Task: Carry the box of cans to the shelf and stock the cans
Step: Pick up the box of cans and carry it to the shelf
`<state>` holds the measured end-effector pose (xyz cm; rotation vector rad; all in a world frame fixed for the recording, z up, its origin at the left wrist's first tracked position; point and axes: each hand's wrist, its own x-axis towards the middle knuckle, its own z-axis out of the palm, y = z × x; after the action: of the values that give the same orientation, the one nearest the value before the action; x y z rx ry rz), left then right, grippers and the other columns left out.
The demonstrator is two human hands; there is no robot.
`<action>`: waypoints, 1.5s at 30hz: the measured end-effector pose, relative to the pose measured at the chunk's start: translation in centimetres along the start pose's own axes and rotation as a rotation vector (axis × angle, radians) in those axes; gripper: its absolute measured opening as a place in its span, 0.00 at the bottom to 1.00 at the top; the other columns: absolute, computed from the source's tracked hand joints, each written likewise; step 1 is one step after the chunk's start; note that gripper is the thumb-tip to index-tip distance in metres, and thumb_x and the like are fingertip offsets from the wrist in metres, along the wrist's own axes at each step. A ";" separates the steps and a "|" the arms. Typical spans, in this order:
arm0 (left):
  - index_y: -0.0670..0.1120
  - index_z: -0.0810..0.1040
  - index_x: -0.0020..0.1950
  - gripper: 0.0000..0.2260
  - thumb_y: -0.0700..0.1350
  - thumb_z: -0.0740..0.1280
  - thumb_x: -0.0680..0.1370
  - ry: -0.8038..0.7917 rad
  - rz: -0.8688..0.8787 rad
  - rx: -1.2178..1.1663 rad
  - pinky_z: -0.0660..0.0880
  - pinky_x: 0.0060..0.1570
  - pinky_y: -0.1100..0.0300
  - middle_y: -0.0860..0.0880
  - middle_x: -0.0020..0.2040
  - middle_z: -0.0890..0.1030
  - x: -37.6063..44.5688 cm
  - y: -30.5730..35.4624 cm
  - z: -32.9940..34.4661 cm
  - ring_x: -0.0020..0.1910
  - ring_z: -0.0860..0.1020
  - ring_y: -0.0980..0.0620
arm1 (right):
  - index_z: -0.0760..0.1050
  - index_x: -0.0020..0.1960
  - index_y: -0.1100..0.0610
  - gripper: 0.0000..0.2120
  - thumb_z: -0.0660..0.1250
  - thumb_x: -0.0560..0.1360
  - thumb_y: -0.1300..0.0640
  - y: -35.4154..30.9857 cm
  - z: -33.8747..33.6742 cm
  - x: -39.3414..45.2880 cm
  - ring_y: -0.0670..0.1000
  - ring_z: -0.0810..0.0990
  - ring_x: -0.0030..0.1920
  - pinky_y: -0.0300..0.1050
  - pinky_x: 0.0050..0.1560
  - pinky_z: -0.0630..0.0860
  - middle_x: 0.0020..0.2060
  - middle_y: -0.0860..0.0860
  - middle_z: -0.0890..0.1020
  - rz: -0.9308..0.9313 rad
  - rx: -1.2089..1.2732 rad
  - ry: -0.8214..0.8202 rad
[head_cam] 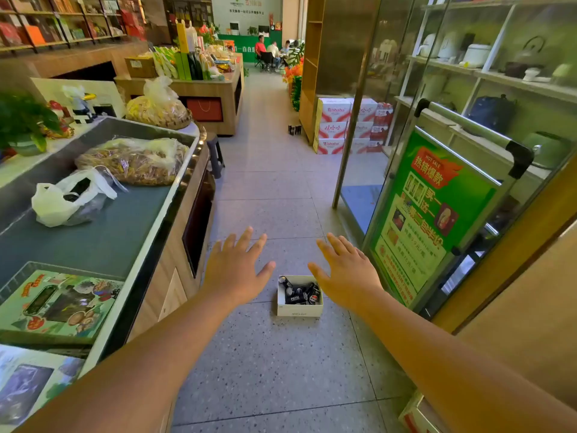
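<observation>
A small white cardboard box [299, 309] sits on the speckled floor in the aisle ahead of me. Several black Pepsi cans [299, 293] lie jumbled inside it. My left hand [235, 270] is stretched out palm down, fingers spread, above and to the left of the box. My right hand [346, 271] is likewise spread open, above the box's right side and covering its far right corner. Neither hand touches the box. A wooden shelf unit [312, 67] stands far down the aisle on the right.
A checkout counter [131, 220] with plastic bags runs along my left. A glass door with a green poster [427, 220] stands close on my right. Stacked white and red cartons [335, 126] and two dark cans [294, 129] sit farther down. People sit at the far end.
</observation>
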<state>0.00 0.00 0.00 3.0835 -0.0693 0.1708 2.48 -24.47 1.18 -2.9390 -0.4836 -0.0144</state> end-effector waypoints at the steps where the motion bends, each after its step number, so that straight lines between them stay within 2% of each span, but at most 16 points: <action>1: 0.57 0.50 0.80 0.33 0.69 0.43 0.77 -0.007 0.001 0.002 0.56 0.74 0.41 0.48 0.81 0.52 0.2 -0.4 0.0 0.78 0.54 0.41 | 0.46 0.80 0.45 0.34 0.44 0.79 0.31 -0.3 0.1 0.2 0.51 0.43 0.80 0.53 0.78 0.46 0.80 0.47 0.46 0.001 -0.003 0.003; 4: 0.57 0.51 0.80 0.32 0.68 0.44 0.77 0.032 0.007 0.025 0.56 0.74 0.41 0.48 0.81 0.53 1.1 -1.6 1.0 0.78 0.55 0.41 | 0.46 0.80 0.45 0.34 0.44 0.79 0.32 -0.6 0.8 0.9 0.50 0.43 0.80 0.53 0.78 0.46 0.80 0.47 0.46 0.020 -0.005 0.004; 12: 0.57 0.52 0.79 0.33 0.68 0.44 0.77 -0.003 0.011 0.031 0.58 0.74 0.41 0.48 0.81 0.53 6.5 -1.2 3.7 0.77 0.57 0.40 | 0.48 0.80 0.45 0.33 0.45 0.80 0.32 2.0 2.6 6.3 0.51 0.44 0.80 0.53 0.78 0.47 0.81 0.48 0.47 0.034 -0.003 -0.013; 21: 0.56 0.55 0.79 0.32 0.67 0.46 0.77 -0.016 -0.041 0.055 0.58 0.74 0.42 0.47 0.80 0.55 19.7 1.5 5.9 0.77 0.58 0.41 | 0.48 0.81 0.47 0.33 0.45 0.80 0.33 10.3 2.7 18.5 0.52 0.45 0.80 0.54 0.78 0.49 0.81 0.50 0.49 -0.013 -0.046 -0.045; 30: 0.55 0.58 0.78 0.32 0.67 0.48 0.77 0.007 -0.095 0.046 0.64 0.71 0.42 0.46 0.79 0.60 30.8 3.9 7.1 0.75 0.62 0.39 | 0.48 0.81 0.48 0.33 0.44 0.80 0.34 16.5 2.0 29.9 0.53 0.45 0.80 0.54 0.77 0.49 0.81 0.50 0.48 -0.057 -0.047 -0.066; 37: 0.55 0.60 0.78 0.32 0.67 0.47 0.77 -0.033 -0.082 0.047 0.63 0.71 0.41 0.45 0.78 0.61 39.6 1.1 10.3 0.74 0.63 0.39 | 0.47 0.81 0.48 0.33 0.45 0.81 0.34 17.3 4.5 39.1 0.53 0.46 0.80 0.55 0.77 0.50 0.81 0.50 0.48 -0.046 -0.025 -0.115; 41: 0.53 0.62 0.77 0.33 0.68 0.47 0.76 -0.045 -0.038 0.055 0.66 0.68 0.41 0.44 0.77 0.64 45.5 -1.5 12.5 0.72 0.66 0.40 | 0.46 0.81 0.48 0.33 0.44 0.80 0.34 17.0 6.2 44.3 0.53 0.46 0.80 0.55 0.77 0.49 0.81 0.49 0.48 -0.015 -0.032 -0.127; 45: 0.53 0.61 0.77 0.33 0.67 0.47 0.76 -0.055 -0.013 0.045 0.64 0.70 0.42 0.45 0.78 0.62 50.9 -4.0 13.8 0.73 0.64 0.41 | 0.47 0.81 0.48 0.33 0.45 0.80 0.34 17.1 7.6 49.3 0.52 0.46 0.80 0.54 0.77 0.50 0.81 0.50 0.49 0.035 -0.038 -0.134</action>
<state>52.21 1.12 -8.22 3.1333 -0.0490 0.0881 54.58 -23.59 -7.24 -2.9980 -0.4551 0.1806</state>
